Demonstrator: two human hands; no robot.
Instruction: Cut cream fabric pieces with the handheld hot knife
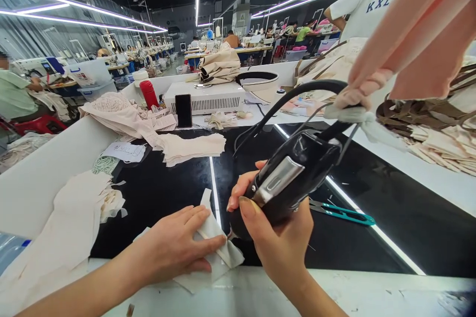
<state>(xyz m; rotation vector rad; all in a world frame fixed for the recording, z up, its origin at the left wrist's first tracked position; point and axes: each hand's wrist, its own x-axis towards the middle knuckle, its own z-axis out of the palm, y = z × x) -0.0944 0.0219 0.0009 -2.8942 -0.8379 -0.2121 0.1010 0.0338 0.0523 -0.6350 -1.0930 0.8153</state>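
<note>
My left hand (182, 242) lies with its fingers stretched out, pressing pale cream fabric pieces (219, 237) against the front edge of the black tabletop. In my right hand (277, 237) is a black corded electric hand tool (284, 176) with a silver plate and switch on its body. The fingers wrap round it, and its lower end is close to the fabric, beside my left fingertips. That working end is mostly hidden, so its exact kind is unclear. The tool's top is tied to hanging pink and white cloth strips (372, 84). Teal thread snips (345, 213) lie right of the tool.
Stacked cream fabric (193, 146) and a phone (183, 110) sit behind my hands. More cloth (63, 218) lies left, near a white paper label (124, 151). A red bottle (148, 94) and a white vented box (204, 99) stand farther back. Brown-strapped pieces (427, 119) pile up right.
</note>
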